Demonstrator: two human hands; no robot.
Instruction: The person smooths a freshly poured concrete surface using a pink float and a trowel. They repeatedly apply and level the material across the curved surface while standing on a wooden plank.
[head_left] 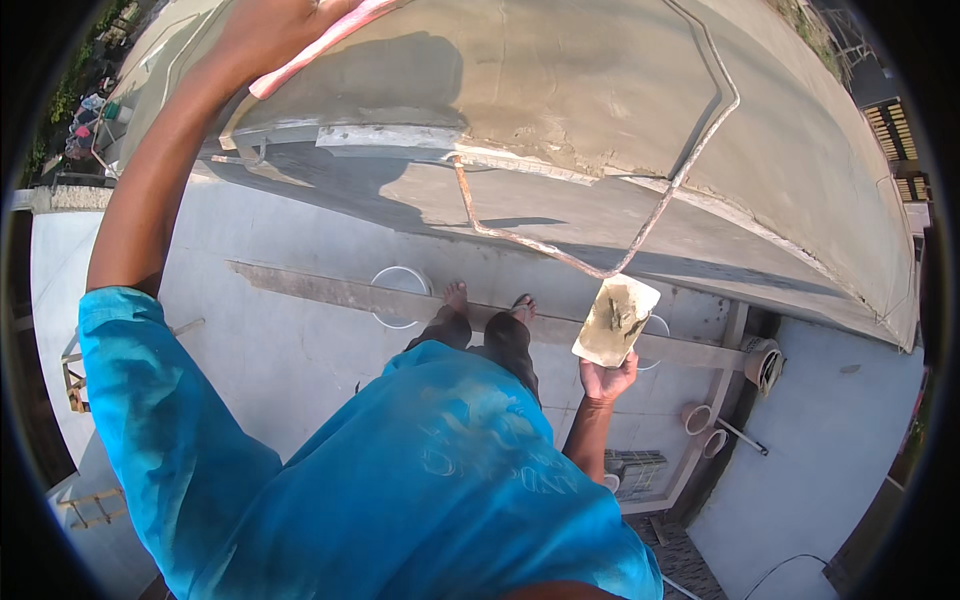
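At the upper left, my left hand (275, 28) is raised against the grey plastered wall (560, 80), closed round a long pale pink strip (325, 45) with a straight edge. Its fingertips are partly cut off by the top of the picture. Lower down on the right, my right hand (608, 378) grips the near end of an off-white rectangular tray (590, 345). Wet grey mortar (622, 310) lies in the tray. A bent, mortar-spattered metal rod (655, 215) sticks out from the wall just beyond the tray.
My feet (520, 308) stand on a narrow wooden plank (320, 290) above a pale floor. Round white buckets (402, 280) sit below it. At the right are a mortar-stained bucket (765, 365) and small pinkish pots (695, 418). A ledge (390, 138) runs along the wall's lower edge.
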